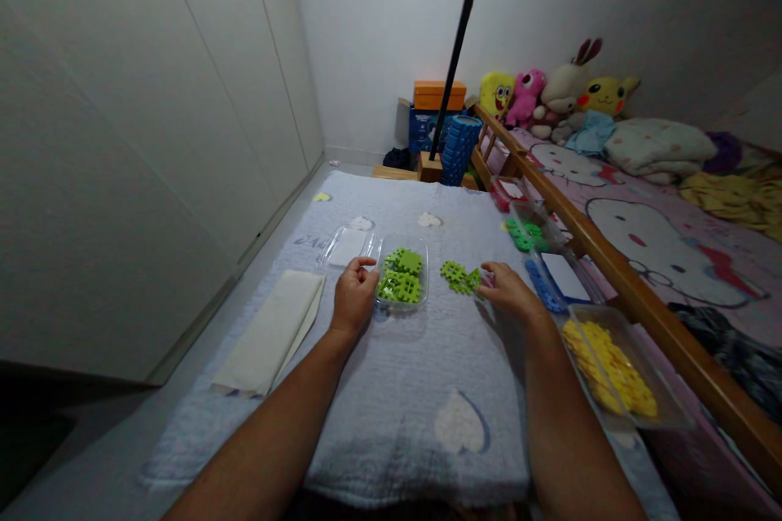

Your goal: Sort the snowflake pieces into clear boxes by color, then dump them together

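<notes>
A clear plastic container [423, 293] with bright green interlocking puzzle-like pieces [400, 273] in it sits in the middle of the cloth. My left hand [356, 297] is closed at its left side, thumb and forefinger at the rim. To the right of the container, several loose green pieces [459, 278] lie together on the cloth. My right hand [508, 291] is at the right end of these pieces, with thumb and forefinger apart and the other fingers partly hidden. A clear lid [348, 247] with a white label lies beyond my left hand.
A pale blue cloth [403, 391] covers the table. Folded cream paper or fabric [272, 334] lies at left. Along the right edge stand containers of yellow pieces [611, 370], blue pieces [543, 285], green pieces [524, 234] and a red one [506, 191], beside a wooden bed rail [586, 240].
</notes>
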A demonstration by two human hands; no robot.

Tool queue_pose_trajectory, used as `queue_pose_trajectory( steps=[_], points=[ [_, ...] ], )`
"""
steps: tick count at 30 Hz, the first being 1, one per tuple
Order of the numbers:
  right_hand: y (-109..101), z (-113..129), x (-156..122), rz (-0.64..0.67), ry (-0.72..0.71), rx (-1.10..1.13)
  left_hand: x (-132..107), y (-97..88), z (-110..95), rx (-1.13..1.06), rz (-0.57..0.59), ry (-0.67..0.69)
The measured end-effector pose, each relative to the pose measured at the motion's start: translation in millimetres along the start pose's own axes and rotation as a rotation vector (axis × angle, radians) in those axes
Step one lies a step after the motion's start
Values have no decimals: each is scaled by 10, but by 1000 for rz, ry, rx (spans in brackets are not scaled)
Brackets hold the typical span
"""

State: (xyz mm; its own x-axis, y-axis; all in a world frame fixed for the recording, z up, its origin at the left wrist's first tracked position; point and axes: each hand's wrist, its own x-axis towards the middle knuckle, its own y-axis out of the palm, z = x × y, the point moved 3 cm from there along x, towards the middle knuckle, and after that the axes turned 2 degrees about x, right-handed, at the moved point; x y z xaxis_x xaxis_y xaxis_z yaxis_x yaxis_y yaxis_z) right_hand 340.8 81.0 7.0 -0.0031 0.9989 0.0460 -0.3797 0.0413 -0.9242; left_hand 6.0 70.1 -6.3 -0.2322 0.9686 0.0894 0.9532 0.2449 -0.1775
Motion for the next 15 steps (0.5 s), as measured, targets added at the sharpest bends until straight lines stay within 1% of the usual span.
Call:
queue_pose_trajectory(
  steps=[3, 6, 12, 15],
  points=[
    [112, -28, -43, 12, -10, 2, 3, 2, 4, -7, 3, 4],
    [165, -7, -45, 2, -5, 39, 2, 2, 4, -2, -2, 6],
    [132, 48, -36, -12, 63, 40, -3, -3, -13, 11, -7, 14],
    [98, 53, -32, -51, 120, 30, -4, -7, -17, 14, -4, 16]
  ],
)
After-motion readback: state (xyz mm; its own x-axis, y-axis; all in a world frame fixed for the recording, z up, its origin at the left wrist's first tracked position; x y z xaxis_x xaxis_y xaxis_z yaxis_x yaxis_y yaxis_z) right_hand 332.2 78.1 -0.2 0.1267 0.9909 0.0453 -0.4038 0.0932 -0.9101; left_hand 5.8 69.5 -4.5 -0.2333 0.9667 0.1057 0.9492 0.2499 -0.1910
